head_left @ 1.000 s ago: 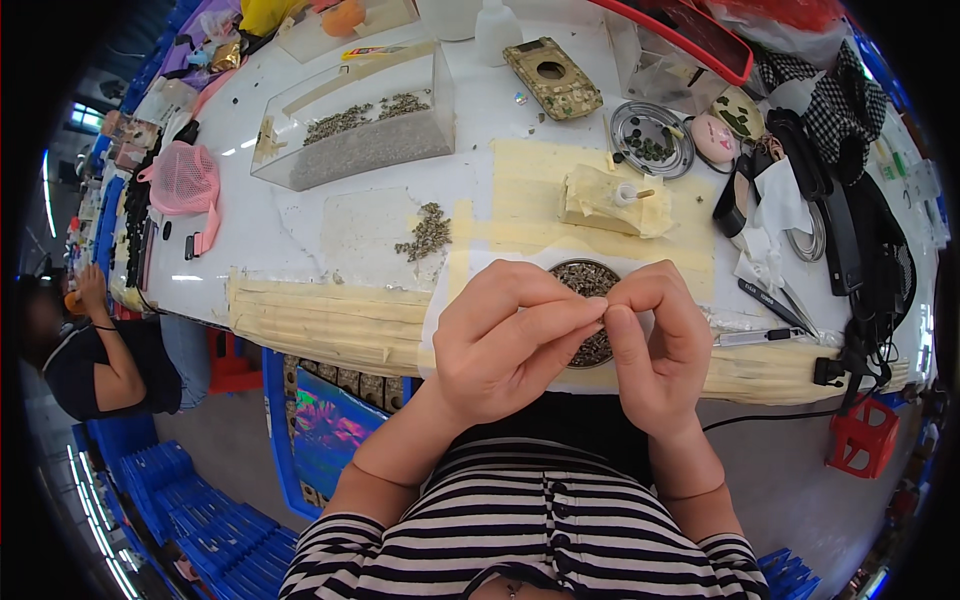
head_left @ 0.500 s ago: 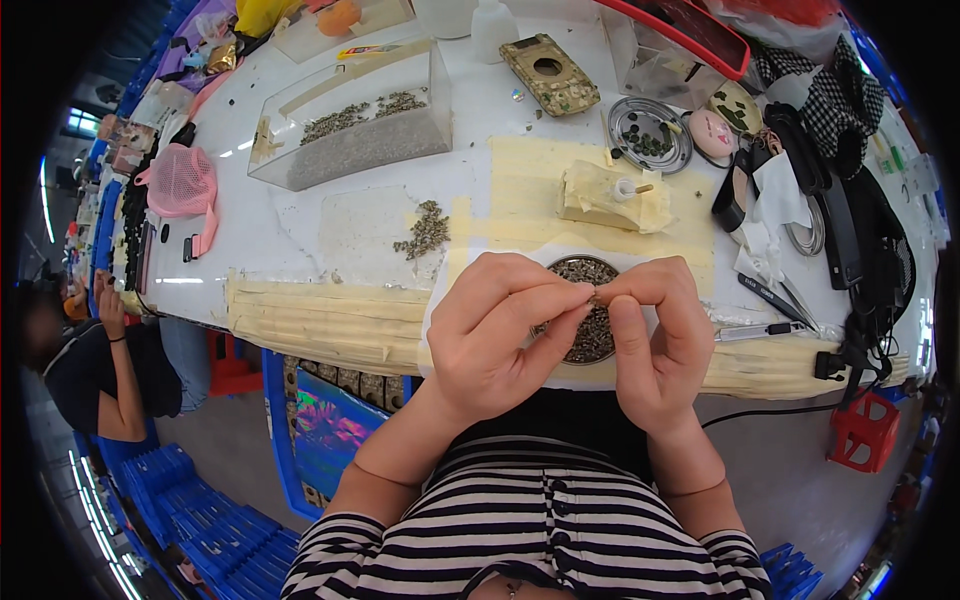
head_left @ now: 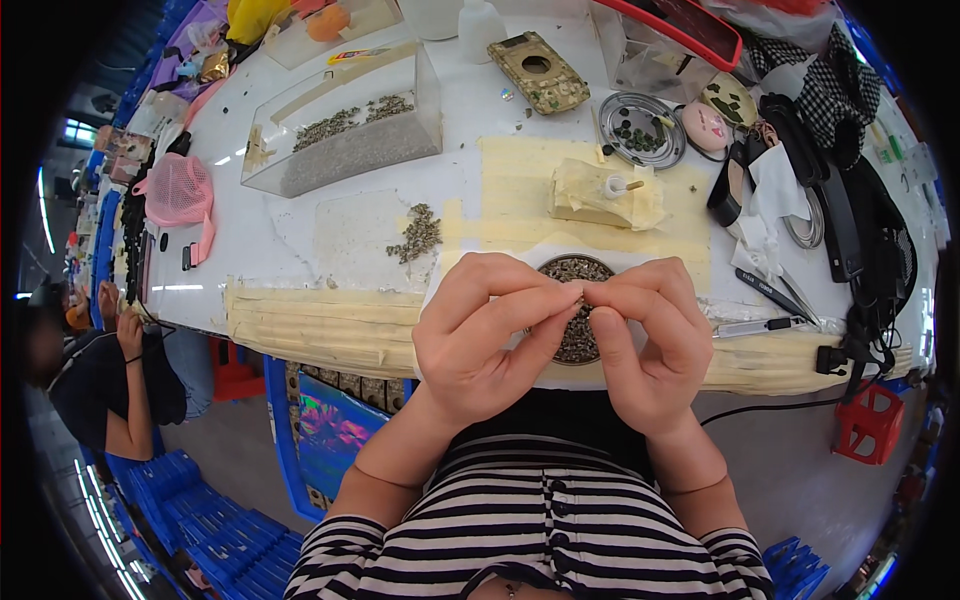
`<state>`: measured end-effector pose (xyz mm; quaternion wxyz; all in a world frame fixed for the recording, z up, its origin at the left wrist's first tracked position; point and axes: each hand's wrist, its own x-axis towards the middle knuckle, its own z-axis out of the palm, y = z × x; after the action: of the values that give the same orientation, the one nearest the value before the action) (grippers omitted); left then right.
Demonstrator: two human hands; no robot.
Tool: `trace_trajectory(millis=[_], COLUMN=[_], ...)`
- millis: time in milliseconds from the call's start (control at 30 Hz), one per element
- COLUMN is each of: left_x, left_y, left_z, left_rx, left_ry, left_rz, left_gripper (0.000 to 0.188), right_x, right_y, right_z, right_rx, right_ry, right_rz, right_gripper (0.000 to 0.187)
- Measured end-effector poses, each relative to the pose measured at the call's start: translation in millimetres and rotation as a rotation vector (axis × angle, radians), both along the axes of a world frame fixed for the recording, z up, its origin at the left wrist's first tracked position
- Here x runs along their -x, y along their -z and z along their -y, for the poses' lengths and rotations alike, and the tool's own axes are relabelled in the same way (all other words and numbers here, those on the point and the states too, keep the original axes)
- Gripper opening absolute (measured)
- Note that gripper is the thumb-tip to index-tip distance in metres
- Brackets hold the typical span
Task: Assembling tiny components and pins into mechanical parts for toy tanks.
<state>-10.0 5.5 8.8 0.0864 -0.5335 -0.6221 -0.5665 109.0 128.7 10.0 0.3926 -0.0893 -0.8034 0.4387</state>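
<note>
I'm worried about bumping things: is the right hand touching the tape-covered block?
Apart. The head view shows a strip of tabletop between the right hand and the tape-covered block beyond it.

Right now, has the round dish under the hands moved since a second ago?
No: the dish keeps its place nearer the person than the yellow-taped block; only the view drifts.
</note>
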Motion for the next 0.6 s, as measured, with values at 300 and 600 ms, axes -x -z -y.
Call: trace_trajectory(millis=[300, 600], left_x=[-1.6, -2.3], left_y=[-1.6, 0.1], left_z=[-2.3, -0.9], left_rx=[0.008, 0.016], left_ry=[-0.010, -0.030], left_rz=[-0.037, -0.023], left_gripper=[0.025, 0.025], right_x=[1.1, 4.3], right_y=[-0.9, -0.8], right_z=[-2.0, -0.2], right_rx=[0.316, 0.130], right_ry=[-0.087, -0.007], right_rz=[0.002, 0.002], right_gripper=[0.007, 0.008])
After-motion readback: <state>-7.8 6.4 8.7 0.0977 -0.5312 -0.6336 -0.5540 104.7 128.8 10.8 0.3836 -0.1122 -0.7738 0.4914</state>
